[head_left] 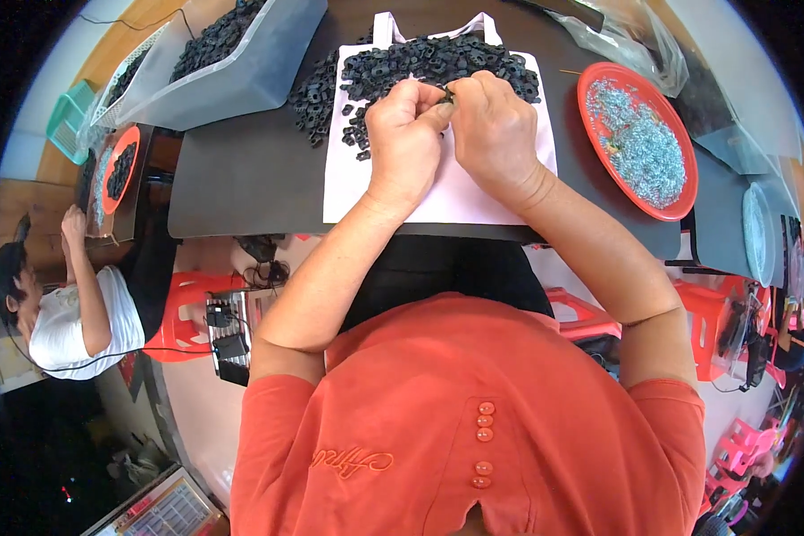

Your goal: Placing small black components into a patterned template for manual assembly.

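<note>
At the far left a co-worker point(71, 313) sits by a small orange plate point(119, 170) of black rings. On the dark desk point(241, 179) a clear bag point(232, 62) lies open, filled with the same black rings. Next comes a white cloth point(393, 192) bearing a heap of rings point(420, 62) along its far edge. The left hand point(404, 134) and right hand point(491, 125) meet over the cloth, just before the heap, fingers pinched together on a small dark piece point(448, 94) between them; what it is cannot be made out. To the right a red plate point(589, 89) holds silvery metal bits point(638, 143).
</note>
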